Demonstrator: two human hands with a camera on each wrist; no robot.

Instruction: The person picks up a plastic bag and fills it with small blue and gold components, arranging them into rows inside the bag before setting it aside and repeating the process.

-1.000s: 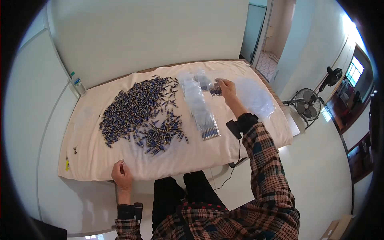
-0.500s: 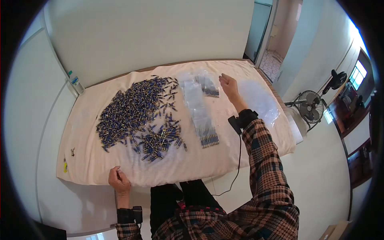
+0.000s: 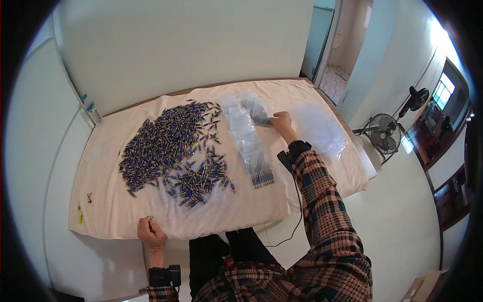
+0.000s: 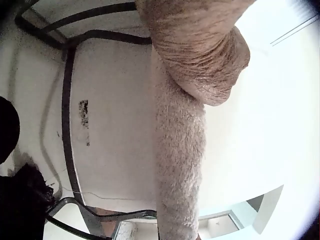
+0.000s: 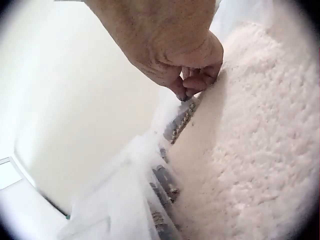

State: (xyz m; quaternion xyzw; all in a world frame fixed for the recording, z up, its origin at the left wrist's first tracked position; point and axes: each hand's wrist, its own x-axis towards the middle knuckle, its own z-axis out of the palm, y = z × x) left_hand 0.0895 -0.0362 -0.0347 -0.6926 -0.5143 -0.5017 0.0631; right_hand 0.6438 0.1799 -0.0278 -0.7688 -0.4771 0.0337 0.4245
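My right hand (image 3: pixel 283 123) is at the right end of a small clear bag (image 3: pixel 260 120) filled with a row of blue-and-gold plug-like pieces. In the right wrist view its thumb and fingertips (image 5: pixel 187 92) pinch the corner of that bag (image 5: pixel 182 122). Overlapping clear bags (image 3: pixel 246 133) run toward me in a strip, the nearest showing its row of pieces (image 3: pixel 263 178). Loosely curled and holding nothing, my left hand (image 3: pixel 151 234) rests at the cloth's front edge; the left wrist view shows only part of the hand (image 4: pixel 200 55) by the fluffy cloth.
A large heap of loose blue-and-gold pieces (image 3: pixel 166 141) covers the left-middle of the cloth (image 3: pixel 110 211), with a smaller pile (image 3: pixel 201 181) before it. Clear plastic bags (image 3: pixel 319 131) lie at right. A bottle (image 3: pixel 93 111) stands back left; a fan (image 3: pixel 385 133) is beyond the table.
My right hand held the bag, then came off it to the right with fingers raised, and is now back at the bag's right end. My left hand stays at the front edge.
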